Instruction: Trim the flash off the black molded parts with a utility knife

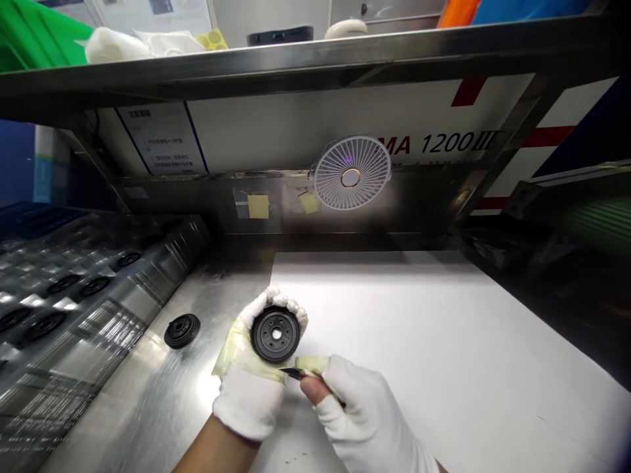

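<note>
My left hand (254,387), in a white glove with yellow tape over part of it, is closed around a black round plastic disc (270,345). The disc has a centre hole and several smaller holes around it, and its face is turned up to me. In my gloved right hand (367,407), thumb tip bare, is a small knife (292,372) with a dark pointed blade. Its tip lies close to the lower edge of the disc; whether they touch I cannot tell. On the metal bench to the left sits another black round part (182,330), tilted.
Stacked clear plastic trays (148,279) holding several black discs fill the left side. A white sheet (419,328) covers the bench (133,407) under my right hand. Behind stands a small white fan (352,173), beneath a metal shelf (296,62) crossing overhead.
</note>
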Demonstrator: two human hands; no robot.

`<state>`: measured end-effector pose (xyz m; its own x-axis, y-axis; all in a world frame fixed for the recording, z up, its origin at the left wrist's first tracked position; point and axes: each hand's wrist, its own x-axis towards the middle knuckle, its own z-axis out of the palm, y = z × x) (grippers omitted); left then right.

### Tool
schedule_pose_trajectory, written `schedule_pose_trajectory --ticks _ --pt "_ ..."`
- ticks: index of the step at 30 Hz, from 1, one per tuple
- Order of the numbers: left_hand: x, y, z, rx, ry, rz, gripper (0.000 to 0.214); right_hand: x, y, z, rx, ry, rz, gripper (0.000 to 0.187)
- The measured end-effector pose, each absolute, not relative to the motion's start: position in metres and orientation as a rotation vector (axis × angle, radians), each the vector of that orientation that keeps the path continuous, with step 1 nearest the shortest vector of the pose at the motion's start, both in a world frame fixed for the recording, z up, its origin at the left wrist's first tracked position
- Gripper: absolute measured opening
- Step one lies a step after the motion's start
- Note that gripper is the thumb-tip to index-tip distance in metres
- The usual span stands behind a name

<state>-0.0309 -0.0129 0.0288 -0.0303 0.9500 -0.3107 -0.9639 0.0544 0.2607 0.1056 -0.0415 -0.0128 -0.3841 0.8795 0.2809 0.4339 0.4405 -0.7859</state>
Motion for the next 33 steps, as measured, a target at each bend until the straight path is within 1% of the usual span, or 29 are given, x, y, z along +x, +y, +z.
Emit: schedule_pose_trajectory --ticks 4,11,16,19,24,28,30,33 --pt "-0.031 -0.013 0.028 0.024 0.457 1.550 0.006 0.108 -0.040 -0.010 -1.149 -1.883 0.861 0.021" --pt "-0.028 -0.022 0.028 0.259 0.546 1.640 0.010 0.115 -0.032 -0.007 -1.244 -1.841 0.844 0.021" --pt "-0.028 -0.019 0.029 0.173 0.555 1.623 0.006 0.113 -0.040 0.000 -1.189 -1.982 0.950 0.021" --pt "-0.029 -0.017 0.028 0.160 0.545 1.606 0.006 0.113 -0.040 0.002 -1.174 -1.962 0.999 0.023" --pt "-0.027 -0.023 0.026 0.379 0.602 1.628 0.011 0.118 -0.031 -0.004 -1.262 -1.825 0.954 0.022" --pt "-0.024 -0.028 0.028 0.514 0.669 1.656 0.014 0.122 -0.030 -0.003 -1.307 -1.870 0.901 0.023" --pt "-0.024 -0.028 0.028 0.494 0.676 1.662 0.013 0.125 -0.031 0.002 -1.247 -1.962 1.069 0.027" --pt "-0.026 -0.023 0.027 0.375 0.643 1.623 0.011 0.131 -0.033 0.011 -1.017 -2.022 1.530 0.031"
